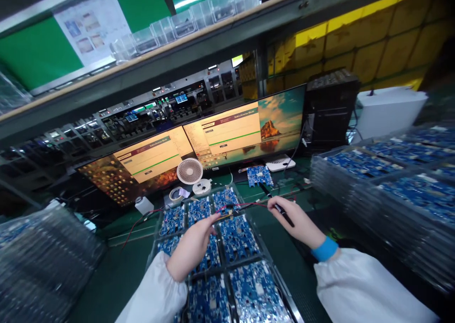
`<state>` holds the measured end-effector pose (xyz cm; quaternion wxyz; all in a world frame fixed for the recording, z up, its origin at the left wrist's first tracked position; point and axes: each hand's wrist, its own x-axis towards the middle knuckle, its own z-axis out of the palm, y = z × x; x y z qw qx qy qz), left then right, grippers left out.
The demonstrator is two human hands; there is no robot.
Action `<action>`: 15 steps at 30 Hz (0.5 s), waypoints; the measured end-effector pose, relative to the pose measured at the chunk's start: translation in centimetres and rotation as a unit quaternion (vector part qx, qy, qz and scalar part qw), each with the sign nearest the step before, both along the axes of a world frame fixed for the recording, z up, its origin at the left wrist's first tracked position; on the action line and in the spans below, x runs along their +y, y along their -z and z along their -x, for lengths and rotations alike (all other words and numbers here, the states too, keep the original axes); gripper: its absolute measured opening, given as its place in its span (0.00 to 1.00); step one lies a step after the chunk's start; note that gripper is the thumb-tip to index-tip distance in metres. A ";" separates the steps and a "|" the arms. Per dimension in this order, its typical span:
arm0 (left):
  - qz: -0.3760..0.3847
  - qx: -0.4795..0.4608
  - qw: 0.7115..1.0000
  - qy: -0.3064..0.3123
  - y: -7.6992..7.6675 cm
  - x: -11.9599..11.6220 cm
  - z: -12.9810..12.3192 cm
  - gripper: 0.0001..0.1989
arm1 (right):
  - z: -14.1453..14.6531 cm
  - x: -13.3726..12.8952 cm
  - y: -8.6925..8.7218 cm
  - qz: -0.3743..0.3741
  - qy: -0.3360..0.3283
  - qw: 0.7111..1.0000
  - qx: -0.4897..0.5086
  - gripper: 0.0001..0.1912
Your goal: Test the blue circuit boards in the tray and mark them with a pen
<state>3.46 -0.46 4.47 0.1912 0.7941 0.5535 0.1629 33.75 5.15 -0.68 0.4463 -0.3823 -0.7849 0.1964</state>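
My left hand [194, 242] is over a clear tray [224, 261] of blue circuit boards, its thumb and index finger pinched on the end of a thin cable [224, 215] with red and black wires. In my right hand [293, 219], right of the tray, is a black pen-like tool [282, 209], its tip pointing up and left towards a single blue board [259, 175] near the monitors. A blue band circles my right wrist. The wires run between the tray and the area by my right hand.
Stacked trays stand at the left [46, 261] and at the right [355, 190], the latter filled with blue boards. Behind are two monitors [227, 136], a small white fan [189, 171], a tape roll [176, 194] and a white bottle [144, 205]. A shelf [177, 43] crosses above.
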 end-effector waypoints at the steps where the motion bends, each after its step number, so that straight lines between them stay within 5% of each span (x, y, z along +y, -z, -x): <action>1: -0.004 0.023 1.000 -0.004 0.3 0.1 -0.1 0.25 | -0.3 -0.2 -0.4 -0.004 0.004 1.000 -0.003 0.06; 8: -0.014 0.041 0.999 -0.031 1.4 0.3 -1.3 0.18 | -1.0 -0.4 -0.5 -0.012 -0.009 1.000 -0.022 0.06; 12: 0.000 -0.097 0.995 -0.024 2.0 -0.3 -1.6 0.20 | -1.0 -0.4 -0.5 -0.002 -0.012 1.000 -0.017 0.06; 15: 0.086 -0.252 0.963 -0.044 2.2 -0.8 -1.9 0.22 | -1.1 -0.6 -0.7 0.012 -0.021 1.000 -0.007 0.05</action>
